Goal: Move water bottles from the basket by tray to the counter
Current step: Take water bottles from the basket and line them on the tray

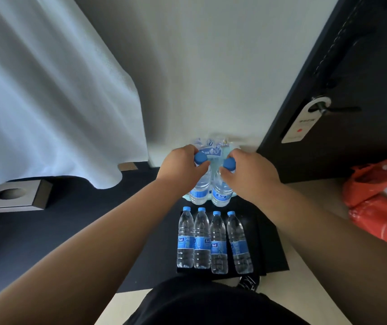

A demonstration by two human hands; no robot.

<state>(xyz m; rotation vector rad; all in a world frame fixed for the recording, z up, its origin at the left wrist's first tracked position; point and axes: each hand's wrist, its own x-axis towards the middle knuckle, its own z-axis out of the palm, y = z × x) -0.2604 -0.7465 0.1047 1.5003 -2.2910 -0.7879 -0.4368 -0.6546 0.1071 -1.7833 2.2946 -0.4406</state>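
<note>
My left hand [179, 166] grips the neck of a clear water bottle [199, 191] with a blue cap. My right hand [248, 174] grips a second such bottle [221, 195] the same way. Both bottles hang upright side by side over a light blue basket [213, 160] holding torn plastic wrap; most of the basket is hidden behind my hands. Nearer to me, several capped bottles [213, 240] lie in a row on a black tray [269, 249] on the floor.
A white bedsheet [47, 102] hangs at the left above a dark carpet. A grey square box with a round hole [14, 195] sits on the carpet. A dark door [351, 90] with a hanger tag stands at the right. An orange plastic bag [380, 202] lies beside it.
</note>
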